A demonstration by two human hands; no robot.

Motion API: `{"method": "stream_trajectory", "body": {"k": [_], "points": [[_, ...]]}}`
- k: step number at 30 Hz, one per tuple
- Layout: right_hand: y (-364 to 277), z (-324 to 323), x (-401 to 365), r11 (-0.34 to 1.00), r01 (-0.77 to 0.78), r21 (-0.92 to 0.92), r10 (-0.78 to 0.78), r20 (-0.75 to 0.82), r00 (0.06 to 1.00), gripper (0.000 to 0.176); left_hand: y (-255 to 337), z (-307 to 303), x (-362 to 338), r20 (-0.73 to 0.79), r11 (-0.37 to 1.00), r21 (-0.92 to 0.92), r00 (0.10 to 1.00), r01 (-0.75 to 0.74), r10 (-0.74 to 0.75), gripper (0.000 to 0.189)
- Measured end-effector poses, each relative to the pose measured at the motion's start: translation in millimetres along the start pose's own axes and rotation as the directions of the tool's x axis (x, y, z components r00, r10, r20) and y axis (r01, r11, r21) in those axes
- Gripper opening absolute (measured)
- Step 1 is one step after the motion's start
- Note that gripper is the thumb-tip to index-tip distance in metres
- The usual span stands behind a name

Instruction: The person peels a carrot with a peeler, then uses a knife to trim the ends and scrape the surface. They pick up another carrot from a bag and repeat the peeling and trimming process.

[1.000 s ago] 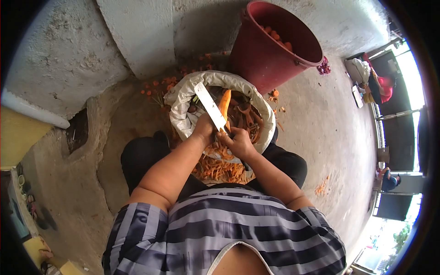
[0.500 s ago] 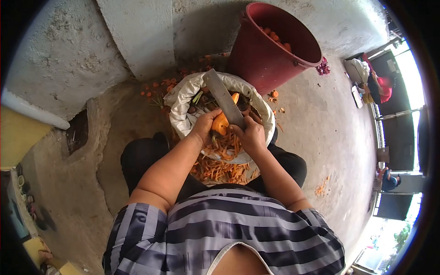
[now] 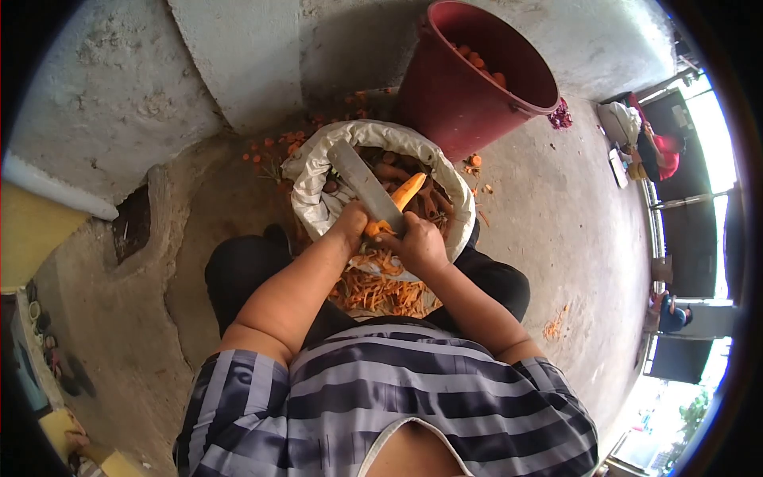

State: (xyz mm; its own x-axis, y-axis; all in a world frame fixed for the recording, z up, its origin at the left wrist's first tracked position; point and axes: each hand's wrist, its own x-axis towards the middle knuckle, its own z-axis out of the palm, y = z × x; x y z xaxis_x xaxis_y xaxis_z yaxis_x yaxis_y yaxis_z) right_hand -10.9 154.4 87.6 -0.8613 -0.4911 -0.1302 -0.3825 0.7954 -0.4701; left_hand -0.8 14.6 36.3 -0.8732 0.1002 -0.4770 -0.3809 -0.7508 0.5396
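Over a sack with a rolled white rim (image 3: 311,163), my left hand (image 3: 350,224) is closed around the thick end of a peeled orange carrot (image 3: 408,191). The carrot's pale tip points away to the upper right. My right hand (image 3: 423,245) grips a broad-bladed knife (image 3: 364,184), its handle hidden in the fingers. The wide flat blade slants to the upper left and lies across the carrot, covering part of it. Unpeeled carrots (image 3: 430,200) show inside the sack. Orange peelings (image 3: 381,292) lie below my hands, between my knees.
A tall dark red bin (image 3: 457,99) with orange carrot pieces (image 3: 474,60) inside stands beyond the sack, against the wall (image 3: 350,48). Carrot scraps (image 3: 274,151) litter the floor to the left. Two people (image 3: 666,155) are far off at the right.
The knife blade has shifted left and slightly down toward me. The carrot has turned from end-on to lying lengthwise, tip away. Both hands have moved slightly.
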Motion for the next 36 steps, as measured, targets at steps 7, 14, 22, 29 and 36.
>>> {"method": "stream_trajectory", "body": {"k": [7, 14, 22, 29, 36], "points": [[3, -9, 7, 0.885, -0.226, 0.406, 0.15, 0.21, 0.966, 0.048, -1, 7, -6, 0.014, 1.0, 0.013, 1.0, 0.016, -0.017, 0.021], [25, 3, 5, 0.977, 0.094, 0.191, -0.075, -0.103, 0.992, 0.044, -15, -8, 11, 0.022, 0.999, 0.008, 0.999, 0.05, -0.05, 0.018], [24, 12, 4, 0.839, -0.059, 0.541, 0.05, 0.03, 0.998, 0.034, -8, 3, 3, 0.09, 0.982, 0.088, 0.983, -0.167, 0.159, 0.02], [18, 5, 7, 0.784, -0.198, 0.588, 0.106, 0.189, 0.976, 0.034, -4, -2, 4, 0.158, 0.986, 0.081, 0.979, -0.144, 0.13, 0.022], [24, 13, 3, 0.878, 0.011, 0.478, 0.021, -0.063, 0.998, 0.035, 9, 19, -17, 0.021, 0.999, -0.043, 1.0, -0.005, 0.006, 0.022]]}}
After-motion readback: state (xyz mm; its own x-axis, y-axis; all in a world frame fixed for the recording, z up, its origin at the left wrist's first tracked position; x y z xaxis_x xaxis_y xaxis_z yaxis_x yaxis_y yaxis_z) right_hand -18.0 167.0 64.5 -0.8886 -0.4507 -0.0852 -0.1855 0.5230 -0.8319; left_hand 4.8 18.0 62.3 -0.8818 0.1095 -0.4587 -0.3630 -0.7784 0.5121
